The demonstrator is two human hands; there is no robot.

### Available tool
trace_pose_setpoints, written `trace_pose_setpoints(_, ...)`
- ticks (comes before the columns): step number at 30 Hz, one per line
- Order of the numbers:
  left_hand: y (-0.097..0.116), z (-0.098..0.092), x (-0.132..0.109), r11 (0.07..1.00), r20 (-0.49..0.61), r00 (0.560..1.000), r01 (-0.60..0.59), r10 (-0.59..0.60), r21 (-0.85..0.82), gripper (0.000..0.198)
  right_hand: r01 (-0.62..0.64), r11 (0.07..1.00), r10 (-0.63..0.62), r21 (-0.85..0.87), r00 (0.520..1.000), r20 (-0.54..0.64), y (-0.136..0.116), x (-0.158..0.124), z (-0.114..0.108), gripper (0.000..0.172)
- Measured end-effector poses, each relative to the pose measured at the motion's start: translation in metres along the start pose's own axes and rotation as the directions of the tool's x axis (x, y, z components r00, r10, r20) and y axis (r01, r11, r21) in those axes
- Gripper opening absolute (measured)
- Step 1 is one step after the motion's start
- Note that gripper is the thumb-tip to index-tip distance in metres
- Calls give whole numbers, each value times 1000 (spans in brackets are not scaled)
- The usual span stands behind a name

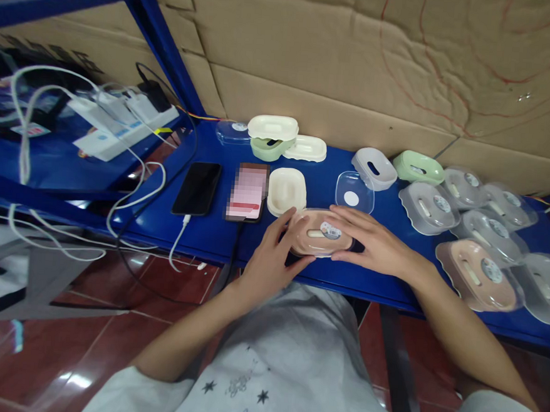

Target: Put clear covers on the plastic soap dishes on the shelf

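Note:
A pink soap box with a clear lid (319, 234) rests at the front edge of the blue shelf (207, 236). My left hand (271, 259) grips its left end, fingers curled around it. My right hand (371, 241) lies over its right end, fingers bent along the lid. A round sticker shows on the lid between my hands. Just behind the box lie a cream tray (286, 190) and a loose clear lid (354, 191).
Several lidded soap boxes crowd the right (477, 273). At the back stand cream and green box parts (271, 137), a white box (374, 168) and a green box (418, 167). Two phones (197, 188) (246, 191) lie left, with cables and a power strip (120, 126). Cardboard forms the back wall.

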State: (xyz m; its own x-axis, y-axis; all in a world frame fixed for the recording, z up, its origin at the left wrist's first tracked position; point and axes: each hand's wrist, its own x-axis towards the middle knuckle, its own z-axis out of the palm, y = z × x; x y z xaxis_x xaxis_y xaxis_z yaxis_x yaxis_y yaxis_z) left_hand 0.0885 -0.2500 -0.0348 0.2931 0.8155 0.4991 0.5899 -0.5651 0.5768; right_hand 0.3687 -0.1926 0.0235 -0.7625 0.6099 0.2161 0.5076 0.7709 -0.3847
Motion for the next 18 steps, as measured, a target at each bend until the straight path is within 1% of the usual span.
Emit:
trace_pose_setpoints(4, 1, -3, 2, 997, 38, 998, 52, -50, -65, 74, 55, 998, -57, -30, 997, -58, -4, 4, 3, 58)
trace_pose_setpoints(7, 2, -4, 2, 995, 46, 997, 68, -65, -69, 74, 75, 993, -82, -90, 994, -76, -9, 5, 5, 53)
trace_pose_setpoints(9, 2, -4, 2, 995, 45, 997, 70, -67, -68, 74, 101, 985, -109, -142, 993, -55, -13, 5, 7, 51)
trace_pose_setpoints(13, 0, -2, 0, 998, 55, 998, 42, -40, -41, 72, 125, 976, -129, -177, 992, -12, -15, 5, 15, 53)
trace_pose_setpoints(18, -3, 1, -1, 1000, 46, 999, 21, -21, -2, 72, 165, 978, -178, -124, 979, -102, -2, 2, 20, 61)
